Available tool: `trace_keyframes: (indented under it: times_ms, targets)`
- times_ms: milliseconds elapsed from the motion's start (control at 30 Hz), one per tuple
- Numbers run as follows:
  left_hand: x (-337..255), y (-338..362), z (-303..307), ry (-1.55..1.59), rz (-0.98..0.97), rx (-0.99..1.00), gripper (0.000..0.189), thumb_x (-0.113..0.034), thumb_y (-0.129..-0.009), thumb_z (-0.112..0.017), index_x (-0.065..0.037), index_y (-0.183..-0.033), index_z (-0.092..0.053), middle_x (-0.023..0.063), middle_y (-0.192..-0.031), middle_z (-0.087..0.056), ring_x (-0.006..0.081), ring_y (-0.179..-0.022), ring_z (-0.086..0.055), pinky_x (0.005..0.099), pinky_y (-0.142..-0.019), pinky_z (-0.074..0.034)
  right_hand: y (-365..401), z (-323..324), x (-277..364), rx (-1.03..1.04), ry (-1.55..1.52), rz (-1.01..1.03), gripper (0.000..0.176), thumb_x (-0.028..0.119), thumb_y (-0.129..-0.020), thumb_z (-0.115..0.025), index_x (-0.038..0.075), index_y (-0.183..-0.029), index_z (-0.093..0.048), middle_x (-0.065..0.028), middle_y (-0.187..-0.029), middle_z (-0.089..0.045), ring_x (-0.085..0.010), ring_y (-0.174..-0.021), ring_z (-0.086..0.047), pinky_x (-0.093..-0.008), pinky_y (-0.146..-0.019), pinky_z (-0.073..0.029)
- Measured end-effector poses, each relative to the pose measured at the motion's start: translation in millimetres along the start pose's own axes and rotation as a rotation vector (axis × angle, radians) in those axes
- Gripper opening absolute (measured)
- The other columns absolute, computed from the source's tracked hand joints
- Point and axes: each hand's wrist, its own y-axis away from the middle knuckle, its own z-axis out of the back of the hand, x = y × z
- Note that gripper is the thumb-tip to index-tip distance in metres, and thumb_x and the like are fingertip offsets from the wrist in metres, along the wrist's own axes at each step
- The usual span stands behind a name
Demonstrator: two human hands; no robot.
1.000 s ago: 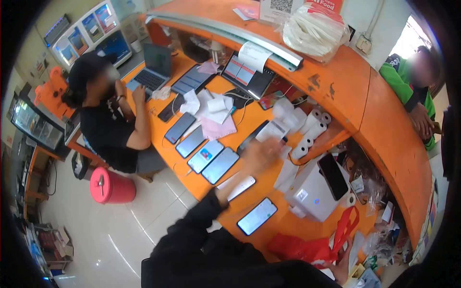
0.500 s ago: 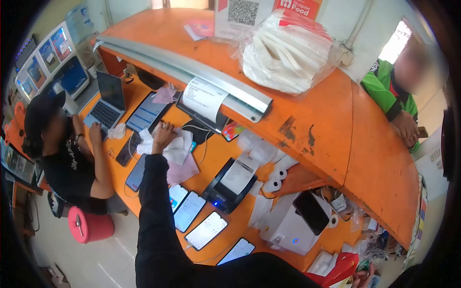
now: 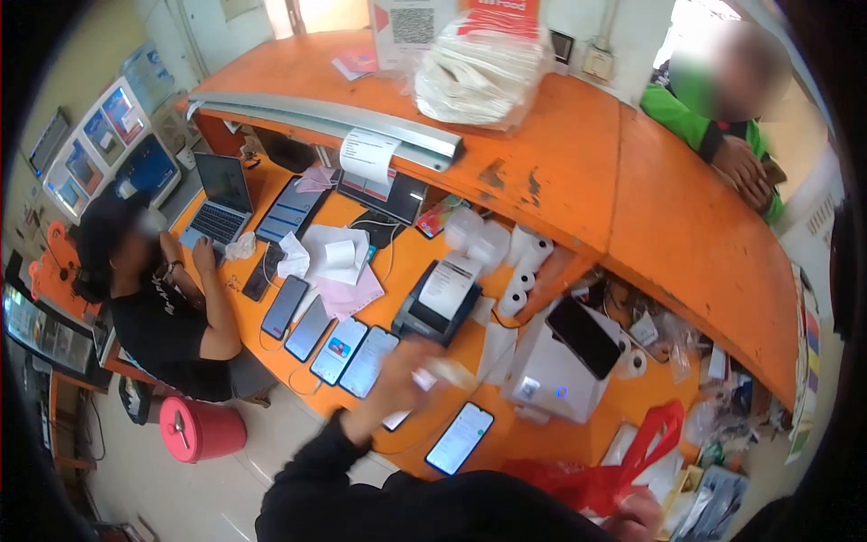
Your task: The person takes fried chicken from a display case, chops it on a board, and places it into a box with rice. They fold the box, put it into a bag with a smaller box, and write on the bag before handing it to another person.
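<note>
My left hand (image 3: pixel 402 379), smeared by motion, is over the row of phones with a pale, paper-like piece (image 3: pixel 449 371) at its fingers. Below it a phone (image 3: pixel 396 420) is mostly covered. A lit phone (image 3: pixel 460 439) lies to the right, and other phones (image 3: pixel 368 361) lie to the left. My right hand (image 3: pixel 635 517) is curled at the lower right against a red carrier bag (image 3: pixel 578 485), whose handle loop (image 3: pixel 664 434) stands up. Part of that hand is out of sight behind my sleeve and the bag.
A receipt printer (image 3: pixel 438 303) with paper coming out stands mid-desk. White and pink papers (image 3: pixel 348 285) lie left of it. A white box (image 3: pixel 560 388) carries a dark phone (image 3: pixel 584 337). One person sits at a laptop (image 3: pixel 221 203); another leans on the raised orange counter (image 3: pixel 578 172).
My left hand has moved from the papers back toward me, over the phones, with a pale piece. The red bag and right hand have shifted left in view. The camera view has also shifted.
</note>
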Motion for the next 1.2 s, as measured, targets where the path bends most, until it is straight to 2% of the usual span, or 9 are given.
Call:
trace_keyframes:
  times_ms: [133,433,533,600,700,833,967,1100,1200]
  targets:
    - [-155.1,-21.8,-43.8,0.358,-0.032,0.428,0.014,-0.009,-0.082,-0.065,-0.002,-0.094,-0.061,0.0139,-0.102,-0.065,0.0283,-0.086,-0.063,0.0365,-0.072,-0.052,31.9,-34.6,-0.5,-0.288,-0.001,0.208,0.058,0.040,-0.082,-0.075,-0.002,-0.114,-0.050,-0.0064,-0.078,-0.054,-0.0183,-0.062,-0.054,-0.0298,-0.057,-0.045]
    - [-243.0,10.3,-60.0,0.088,0.017,0.437,0.021,-0.016,-0.077,-0.074,-0.004,-0.082,-0.058,0.0093,-0.078,-0.058,0.0274,-0.070,-0.058,0.0364,-0.059,-0.047,103.7,-8.2,-13.4,-0.578,-0.411,0.377,0.041,0.042,-0.095,-0.056,0.005,-0.098,-0.039,-0.0048,-0.071,-0.046,-0.0112,-0.052,-0.042,-0.0256,-0.050,-0.035]
    - [-257.6,30.8,-76.4,0.110,0.022,0.500,0.024,-0.015,-0.075,-0.076,-0.005,-0.075,-0.054,0.0083,-0.073,-0.057,0.0275,-0.062,-0.056,0.0364,-0.051,-0.043,106.8,16.2,-25.4,-0.263,-0.144,0.501,0.038,0.036,-0.090,-0.066,0.001,-0.097,-0.052,-0.0107,-0.076,-0.058,-0.0175,-0.058,-0.056,-0.0292,-0.053,-0.045]
    - [-265.6,46.0,-89.3,0.179,0.003,0.490,0.025,-0.012,-0.076,-0.075,-0.007,-0.071,-0.052,0.0076,-0.069,-0.057,0.0284,-0.057,-0.055,0.0361,-0.046,-0.040,133.5,26.3,-29.3,-0.119,-0.136,0.276,0.023,0.025,-0.084,-0.072,0.005,-0.091,-0.063,-0.0085,-0.077,-0.063,-0.0232,-0.065,-0.060,-0.0339,-0.058,-0.047]
    - [-287.6,81.0,-116.8,0.663,0.167,0.492,0.022,-0.005,-0.080,-0.069,-0.005,-0.068,-0.051,0.0035,-0.060,-0.049,0.0197,-0.049,-0.047,0.0335,-0.044,-0.035,151.4,33.9,-52.3,-0.149,-0.184,0.389,0.014,0.017,-0.086,-0.069,0.004,-0.087,-0.063,-0.0094,-0.077,-0.063,-0.0249,-0.061,-0.060,-0.0336,-0.054,-0.048]
    - [-319.2,87.5,-114.3,1.042,0.780,1.034,0.028,-0.007,-0.089,-0.062,-0.002,-0.065,-0.048,-0.0007,-0.054,-0.032,0.0061,-0.055,-0.029,0.0278,-0.048,-0.027,163.6,57.9,-69.5,-0.289,-0.413,0.396,0.022,0.025,-0.092,-0.060,0.007,-0.081,-0.056,-0.0067,-0.073,-0.059,-0.0157,-0.047,-0.045,-0.0276,-0.043,-0.035]
    - [-304.0,68.1,-108.2,0.932,0.528,1.317,0.035,-0.018,-0.090,-0.065,-0.005,-0.064,-0.044,0.0012,-0.058,-0.041,0.0129,-0.053,-0.035,0.0284,-0.052,-0.030,162.2,117.4,-69.5,-0.558,-1.024,0.408,0.034,0.042,-0.102,-0.041,0.009,-0.097,-0.045,0.0000,-0.072,-0.041,-0.0107,-0.056,-0.039,-0.0262,-0.049,-0.033]
    - [-289.6,-5.2,-111.5,0.307,-0.135,0.460,0.043,-0.039,-0.080,-0.076,-0.007,-0.082,-0.047,0.0081,-0.080,-0.060,0.0311,-0.071,-0.055,0.0366,-0.064,-0.041,156.1,83.9,-75.8,-0.452,-1.456,0.285,0.034,0.042,-0.103,-0.037,0.010,-0.111,-0.045,-0.0002,-0.096,-0.052,-0.0129,-0.082,-0.052,-0.0366,-0.067,-0.047]
    - [-256.0,-7.2,-151.8,0.075,-0.211,0.549,0.050,-0.041,-0.078,-0.077,-0.005,-0.090,-0.045,0.0102,-0.076,-0.060,0.0324,-0.071,-0.059,0.0390,-0.064,-0.044,146.7,43.3,-107.3,-0.436,-1.463,0.154,0.027,0.035,-0.102,-0.041,0.010,-0.111,-0.044,-0.0033,-0.107,-0.056,-0.0156,-0.092,-0.057,-0.0524,-0.087,-0.050]
